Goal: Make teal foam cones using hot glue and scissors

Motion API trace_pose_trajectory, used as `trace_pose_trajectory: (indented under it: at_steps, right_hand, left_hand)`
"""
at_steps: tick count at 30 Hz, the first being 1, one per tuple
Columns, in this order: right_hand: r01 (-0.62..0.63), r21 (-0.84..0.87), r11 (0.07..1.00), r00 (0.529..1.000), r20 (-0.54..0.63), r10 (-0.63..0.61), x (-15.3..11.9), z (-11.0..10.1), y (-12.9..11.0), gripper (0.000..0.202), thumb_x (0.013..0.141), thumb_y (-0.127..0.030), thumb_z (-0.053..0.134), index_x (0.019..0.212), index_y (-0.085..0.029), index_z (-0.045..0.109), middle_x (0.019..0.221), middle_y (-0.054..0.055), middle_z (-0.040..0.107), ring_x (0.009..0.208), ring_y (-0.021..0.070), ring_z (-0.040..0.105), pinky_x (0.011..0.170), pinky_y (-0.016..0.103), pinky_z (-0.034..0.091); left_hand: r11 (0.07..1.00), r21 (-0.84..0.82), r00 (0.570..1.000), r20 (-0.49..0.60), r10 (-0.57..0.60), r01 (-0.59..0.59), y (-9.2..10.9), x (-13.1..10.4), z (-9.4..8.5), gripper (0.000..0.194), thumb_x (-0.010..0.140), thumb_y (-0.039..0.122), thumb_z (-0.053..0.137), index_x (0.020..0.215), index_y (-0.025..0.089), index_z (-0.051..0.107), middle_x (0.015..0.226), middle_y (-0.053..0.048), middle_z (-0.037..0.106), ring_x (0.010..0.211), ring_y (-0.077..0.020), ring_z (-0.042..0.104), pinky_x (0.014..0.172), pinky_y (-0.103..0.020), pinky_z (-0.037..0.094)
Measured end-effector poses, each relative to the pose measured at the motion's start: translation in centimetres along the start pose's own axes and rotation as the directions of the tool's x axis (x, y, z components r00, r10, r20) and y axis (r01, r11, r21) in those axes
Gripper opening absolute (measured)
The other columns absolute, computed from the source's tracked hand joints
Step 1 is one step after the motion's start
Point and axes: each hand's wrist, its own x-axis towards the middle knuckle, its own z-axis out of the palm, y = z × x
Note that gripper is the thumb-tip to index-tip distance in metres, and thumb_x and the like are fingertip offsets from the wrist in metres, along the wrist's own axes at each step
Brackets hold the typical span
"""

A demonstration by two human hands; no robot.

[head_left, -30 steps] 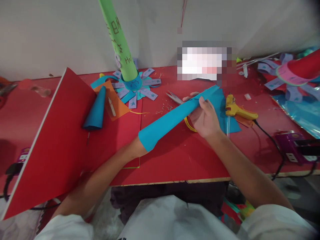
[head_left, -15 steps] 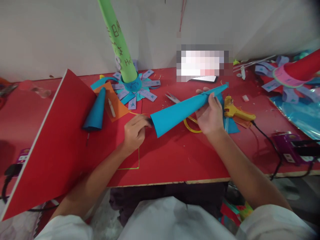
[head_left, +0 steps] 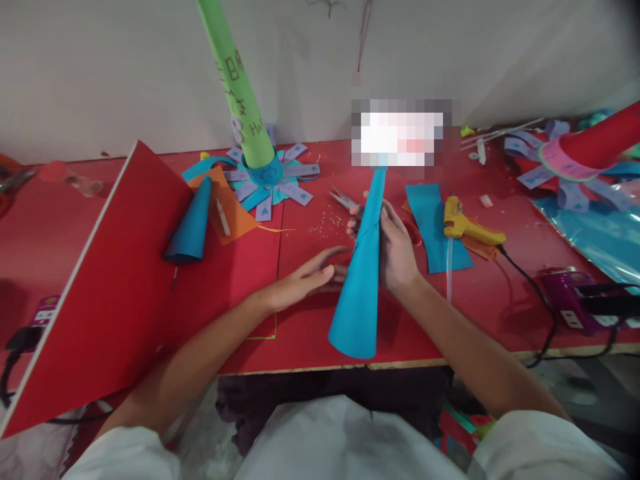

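Observation:
A blue paper cone stands nearly upright in front of me, its wide end toward the table's front edge and its narrow tip up. My right hand grips its upper part from the right, the fingers passing behind the paper. Close to the cone's left side is my left hand, fingers stretched out and loosely apart; some fingertips go behind the cone, so contact there cannot be told. Just beyond the cone lie scissors, partly hidden by my right hand.
A second blue cone leans against a red board at left. Behind stands a green paper tube on a petalled base. On the right are a blue paper strip, a yellow glue gun and a purple power strip.
The cone has swung from lying slantwise to pointing away from me, wide end near. My left hand has come out of its wide end and opened beside it. My right hand moved left.

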Motion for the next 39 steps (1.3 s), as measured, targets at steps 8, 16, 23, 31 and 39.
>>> trace_pose_trajectory:
  at_steps: [8,16,23,31,39]
  right_hand:
    - [-0.05,-0.037,0.998,0.991,0.121,0.054,-0.5,0.6,0.4,0.036,0.096,-0.057,0.071,0.121,-0.032,0.066,0.12,0.004,0.079,0.122,0.0257,0.072,0.099,0.046,0.064]
    - [-0.109,-0.014,0.994,0.985,0.136,0.11,-0.8,0.8,0.3,0.05,0.087,-0.061,0.082,0.124,-0.034,0.064,0.125,0.005,0.079,0.127,0.0284,0.071,0.094,0.047,0.067]
    - [-0.162,-0.007,0.987,0.973,0.163,0.161,-1.0,1.0,-0.1,0.054,0.086,-0.057,0.083,0.13,-0.034,0.063,0.126,0.005,0.079,0.124,0.0294,0.073,0.077,0.042,0.07]
    - [-0.145,-0.005,0.989,0.974,0.173,0.144,-1.0,0.9,0.0,0.057,0.085,-0.057,0.084,0.132,-0.033,0.061,0.126,0.006,0.078,0.121,0.0294,0.074,0.083,0.045,0.07]
    - [-0.103,-0.075,0.992,0.974,0.193,0.116,-1.1,1.0,0.1,0.061,0.08,-0.051,0.092,0.13,-0.034,0.062,0.131,0.005,0.077,0.111,0.0274,0.076,0.077,0.04,0.07]
  left_hand:
    - [0.996,-0.067,0.998,-0.039,-0.055,0.052,0.5,-0.2,0.4,0.101,0.086,0.043,0.089,0.17,0.03,0.034,0.154,-0.021,0.062,0.136,-0.0356,0.065,0.112,-0.049,0.049]
    - [0.996,0.031,0.971,-0.22,0.092,-0.087,0.9,0.2,0.4,0.077,0.082,0.049,0.09,0.147,0.025,0.059,0.153,-0.017,0.061,0.131,-0.0328,0.066,0.105,-0.043,0.055]
    - [0.999,-0.03,0.995,-0.099,0.035,-0.038,0.8,-0.5,0.3,0.08,0.083,0.058,0.086,0.15,0.025,0.058,0.144,-0.019,0.068,0.124,-0.0347,0.072,0.099,-0.043,0.059]
    - [0.987,-0.154,0.997,-0.056,-0.046,0.037,1.1,-0.8,0.9,0.089,0.085,0.047,0.089,0.158,0.024,0.045,0.128,-0.02,0.076,0.108,-0.0327,0.079,0.093,-0.043,0.062]
    - [0.994,-0.107,0.982,-0.189,-0.015,-0.005,1.0,-0.6,0.7,0.095,0.081,0.05,0.091,0.16,0.026,0.043,0.128,-0.019,0.075,0.102,-0.0325,0.08,0.086,-0.041,0.064]
